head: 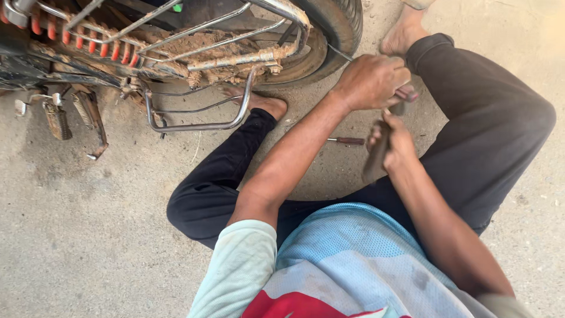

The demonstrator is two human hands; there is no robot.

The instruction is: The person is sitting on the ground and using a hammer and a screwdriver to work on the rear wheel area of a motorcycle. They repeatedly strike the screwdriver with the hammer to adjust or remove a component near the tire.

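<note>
So the person sits on the dusty concrete floor (pixel 88 235) with legs spread, right next to the black rubber rear tyre of a mud-caked motorbike (pixel 335 29). The left hand (pixel 372 79) is closed in a fist around a thin tool with a reddish handle end (pixel 407 93), just beside the tyre's lower edge; a slim metal rod runs from under that fist toward the wheel. The right hand (pixel 395 141) sits just below it, fingers wrapped around a dark, flat, worn-looking bar (pixel 376 159) that angles down toward the lap. The two hands are nearly touching. The bar looks dull brown-grey and a bit blurred, so can't tell exactly what kind of tool it is.

On the floor between the legs lies a small screwdriver with a dark red handle (pixel 347 141), close to the left forearm but not touched. Rusty chrome side guard rails (pixel 200 118) and an orange coil shock spring (pixel 82 38) show at the top left.
</note>
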